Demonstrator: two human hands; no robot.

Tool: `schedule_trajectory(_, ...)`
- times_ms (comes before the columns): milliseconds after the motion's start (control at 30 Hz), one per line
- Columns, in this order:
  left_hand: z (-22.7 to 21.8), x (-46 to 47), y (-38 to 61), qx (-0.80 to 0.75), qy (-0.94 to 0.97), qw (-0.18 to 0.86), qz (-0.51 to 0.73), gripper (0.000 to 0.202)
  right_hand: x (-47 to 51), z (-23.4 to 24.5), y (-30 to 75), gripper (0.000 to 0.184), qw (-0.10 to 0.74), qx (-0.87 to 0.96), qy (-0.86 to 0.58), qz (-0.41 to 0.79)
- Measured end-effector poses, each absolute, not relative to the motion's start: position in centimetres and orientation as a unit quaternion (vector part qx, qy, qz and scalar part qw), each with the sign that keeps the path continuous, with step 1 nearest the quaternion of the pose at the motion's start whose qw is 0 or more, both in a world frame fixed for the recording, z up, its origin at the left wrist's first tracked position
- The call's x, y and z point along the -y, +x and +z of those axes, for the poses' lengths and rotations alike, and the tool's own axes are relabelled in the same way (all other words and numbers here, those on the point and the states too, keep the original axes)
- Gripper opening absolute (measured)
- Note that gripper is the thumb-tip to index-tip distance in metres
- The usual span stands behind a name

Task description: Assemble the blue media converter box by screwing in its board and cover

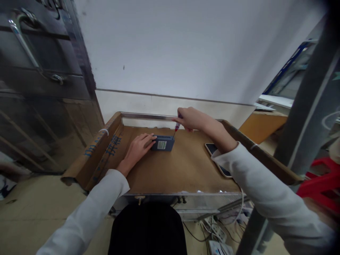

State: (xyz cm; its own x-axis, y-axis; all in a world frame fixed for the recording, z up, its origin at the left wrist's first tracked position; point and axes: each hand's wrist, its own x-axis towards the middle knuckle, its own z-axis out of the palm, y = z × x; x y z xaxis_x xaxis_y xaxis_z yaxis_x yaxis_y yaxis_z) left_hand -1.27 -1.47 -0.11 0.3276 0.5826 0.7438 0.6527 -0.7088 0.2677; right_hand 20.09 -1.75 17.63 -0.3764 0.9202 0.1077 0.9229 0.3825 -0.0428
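Observation:
A small dark blue box (pixel 162 143) with a pale label lies on the cardboard-covered table (pixel 183 166). My left hand (pixel 138 147) rests flat against the box's left end, fingers stretched onto it. My right hand (pixel 189 118) is closed around a small screwdriver (pixel 176 128) with a red and blue handle, held upright with its tip on the box's far right corner.
A phone (pixel 216 156) lies on the table under my right forearm. Cardboard flaps rise along both sides of the table. A metal cabinet (pixel 39 81) stands left, a grey post (pixel 300 134) right, a red stool (pixel 321 180) beyond it. Power strips and cables (pixel 217 230) lie on the floor.

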Motion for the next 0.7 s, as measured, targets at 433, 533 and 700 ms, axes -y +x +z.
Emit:
schedule_trajectory(433,-0.1,1.5,-1.3,0.382,-0.816,0.049,-0.432,0.021,1.2,15.9,19.7,0.026,0.157,0.861,-0.483,-0.015)
schedule_trajectory(533,-0.1,1.5,-1.3,0.385,-0.817,0.055,-0.427,0.021,0.6,15.8,20.5,0.016,0.183,0.888,-0.419,0.054)
schedule_trajectory(700,0.0,1.7,-1.2,0.390,-0.816,0.061,-0.423,0.020,0.7,16.6,20.9,0.022,0.145,0.873,-0.463,0.040)
